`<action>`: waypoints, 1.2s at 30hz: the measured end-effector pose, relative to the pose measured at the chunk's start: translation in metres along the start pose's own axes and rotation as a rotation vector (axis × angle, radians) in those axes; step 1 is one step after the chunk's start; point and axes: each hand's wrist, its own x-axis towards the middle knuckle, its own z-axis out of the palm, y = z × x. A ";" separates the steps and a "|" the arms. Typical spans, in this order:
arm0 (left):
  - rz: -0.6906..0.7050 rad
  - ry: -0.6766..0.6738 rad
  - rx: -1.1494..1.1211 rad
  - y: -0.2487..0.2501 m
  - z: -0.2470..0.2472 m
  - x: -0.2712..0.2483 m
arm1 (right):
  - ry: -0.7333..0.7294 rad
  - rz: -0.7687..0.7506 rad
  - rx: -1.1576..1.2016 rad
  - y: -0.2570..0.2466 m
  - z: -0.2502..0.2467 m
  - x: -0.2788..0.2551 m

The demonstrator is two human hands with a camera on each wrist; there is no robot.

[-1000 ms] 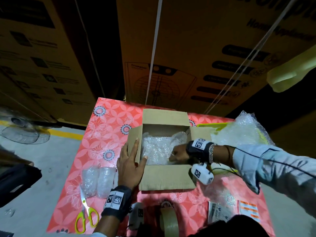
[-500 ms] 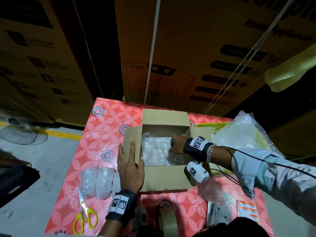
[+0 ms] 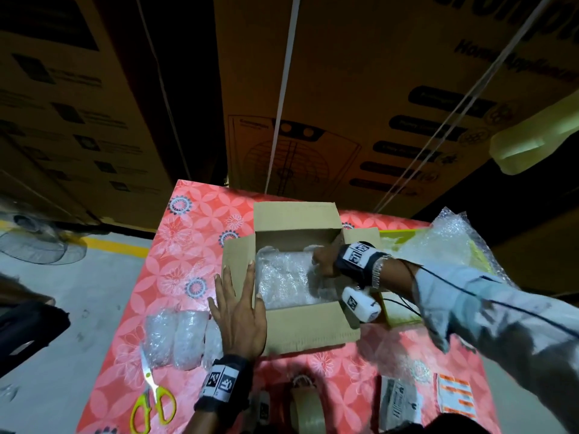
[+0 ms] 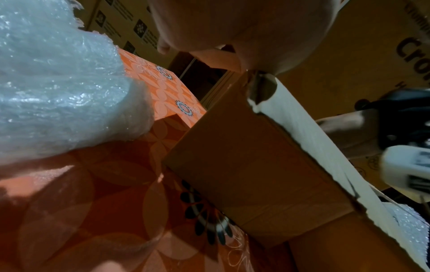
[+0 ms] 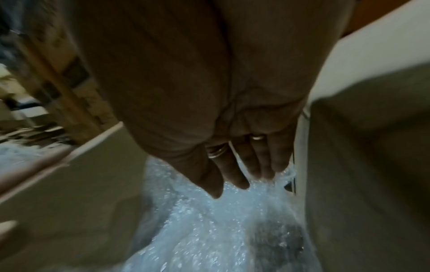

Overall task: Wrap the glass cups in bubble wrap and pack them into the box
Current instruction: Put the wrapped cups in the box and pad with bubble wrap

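An open cardboard box [image 3: 313, 327] sits mid-table with bubble wrap [image 3: 282, 280] lining its inside. My left hand [image 3: 241, 296] lies flat with straight fingers against the box's left flap and near-left corner. My right hand [image 3: 324, 261] is down inside the box at its far right corner; in the right wrist view its straight fingers [image 5: 235, 174] press on the bubble wrap [image 5: 209, 230]. Wrapped cups [image 3: 178, 336] lie on the table left of the box, also seen as a wrapped bundle [image 4: 53, 88] in the left wrist view beside the box wall [image 4: 251, 180].
Yellow-handled scissors [image 3: 153, 399] lie at the near left, a tape roll [image 3: 305, 411] at the near edge, papers [image 3: 451, 399] at the near right. Loose bubble wrap [image 3: 448, 242] is heaped right of the box. Big cartons [image 3: 376, 89] stand behind the red floral table [image 3: 188, 245].
My right hand has moved from the box's near middle to its far right corner, pushing the wrap flat. The left hand has stayed on the left flap.
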 end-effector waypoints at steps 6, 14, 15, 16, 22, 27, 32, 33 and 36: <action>0.019 0.012 -0.011 0.004 -0.001 0.001 | -0.246 0.022 -0.063 -0.011 0.039 -0.034; 0.036 0.023 0.030 0.001 0.000 0.001 | -0.334 0.056 0.044 -0.015 0.049 -0.008; 0.032 0.019 0.026 0.001 0.000 0.002 | -0.309 0.039 0.066 -0.016 0.042 -0.008; 0.029 0.006 0.016 0.002 0.000 0.003 | -0.263 0.012 0.080 -0.017 0.033 -0.009; 0.011 -0.017 -0.051 0.001 0.003 0.004 | -0.315 -0.033 0.253 -0.047 0.041 -0.008; 0.014 -0.011 -0.016 0.001 0.000 0.004 | -0.300 0.012 0.351 -0.042 0.049 0.005; 0.018 -0.014 -0.036 0.000 -0.001 0.003 | -0.226 -0.135 0.413 -0.052 0.005 0.013; 0.019 -0.013 -0.042 0.000 -0.002 0.003 | -0.124 -0.160 0.361 -0.061 -0.003 0.015; 0.022 -0.024 -0.050 0.001 -0.003 0.003 | 0.037 -0.210 0.273 -0.085 -0.013 0.027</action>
